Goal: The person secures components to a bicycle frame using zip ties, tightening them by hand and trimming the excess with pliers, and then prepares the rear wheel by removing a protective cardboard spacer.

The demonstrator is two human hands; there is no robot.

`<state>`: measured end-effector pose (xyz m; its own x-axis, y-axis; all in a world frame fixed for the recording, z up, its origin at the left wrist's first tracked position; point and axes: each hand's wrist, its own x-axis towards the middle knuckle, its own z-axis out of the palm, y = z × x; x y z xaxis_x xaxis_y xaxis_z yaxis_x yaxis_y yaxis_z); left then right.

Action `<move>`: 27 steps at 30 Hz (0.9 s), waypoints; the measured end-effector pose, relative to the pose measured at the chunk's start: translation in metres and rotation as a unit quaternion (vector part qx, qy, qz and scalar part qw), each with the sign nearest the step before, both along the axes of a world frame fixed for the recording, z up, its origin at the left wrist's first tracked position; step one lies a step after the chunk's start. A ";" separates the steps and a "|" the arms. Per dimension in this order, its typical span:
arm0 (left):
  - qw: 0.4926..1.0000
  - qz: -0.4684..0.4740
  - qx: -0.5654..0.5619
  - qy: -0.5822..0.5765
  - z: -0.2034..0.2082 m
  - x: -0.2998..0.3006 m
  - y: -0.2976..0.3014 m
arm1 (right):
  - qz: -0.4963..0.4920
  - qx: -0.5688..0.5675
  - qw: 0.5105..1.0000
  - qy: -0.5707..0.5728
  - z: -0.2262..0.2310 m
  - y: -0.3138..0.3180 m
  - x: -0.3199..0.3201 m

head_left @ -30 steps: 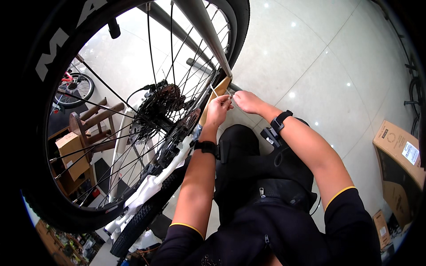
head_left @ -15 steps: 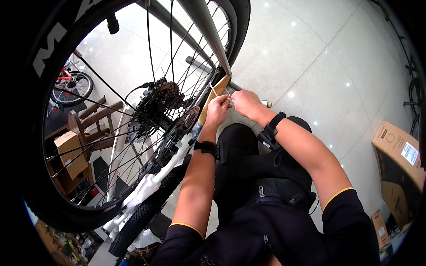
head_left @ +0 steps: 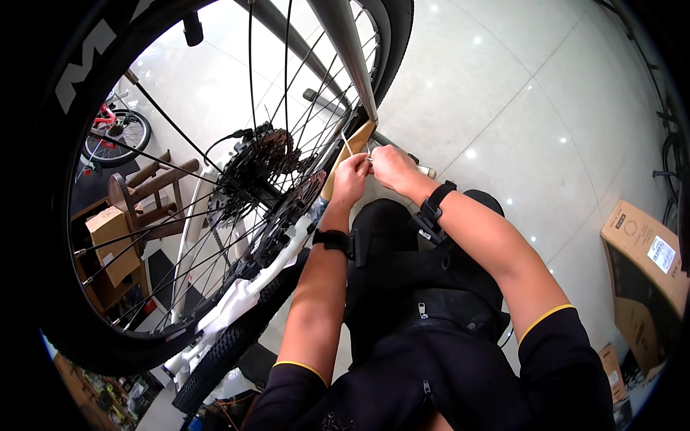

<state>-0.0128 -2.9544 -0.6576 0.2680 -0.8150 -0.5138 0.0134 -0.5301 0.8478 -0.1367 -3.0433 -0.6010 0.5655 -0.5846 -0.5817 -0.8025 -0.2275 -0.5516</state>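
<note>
My left hand and my right hand meet, fingertips close together, beside a bicycle frame. Both pinch a thin white strip, whose free end sticks up past my left fingers; its exact kind is too small to make out. Just behind the left fingers runs a tan wrapping around a frame tube, at the end of a grey metal tube. The large bicycle wheel stands to the left, with its rusty-looking sprocket cluster and a brake disc near my left wrist.
A white-wrapped frame part and a second black tyre lie low on the left. Beyond the spokes are a brown wooden stool, a cardboard box and a small red bicycle. A large carton stands at right.
The view has shifted slightly, so the wheel sits a little further right. My right hand has turned slightly inward, and its fingers are closer to the left ones.
</note>
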 end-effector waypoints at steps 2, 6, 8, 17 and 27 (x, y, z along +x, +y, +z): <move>1.000 0.006 -0.001 -0.008 0.001 0.001 0.001 | 0.000 -0.010 1.000 -0.003 -0.001 0.000 0.004; 1.000 0.004 -0.004 -0.003 0.002 -0.002 0.003 | 0.015 -0.003 1.000 0.001 0.000 -0.004 0.001; 1.000 0.004 0.004 -0.001 0.005 -0.003 0.001 | 0.018 0.002 1.000 0.001 0.000 -0.006 0.000; 0.999 -0.035 -0.001 0.015 0.010 0.005 -0.002 | 0.022 0.008 0.999 0.022 0.002 -0.013 0.000; 0.970 -0.028 -0.012 -0.241 0.012 0.005 0.006 | 0.091 0.111 0.986 -0.079 -0.027 -0.038 0.002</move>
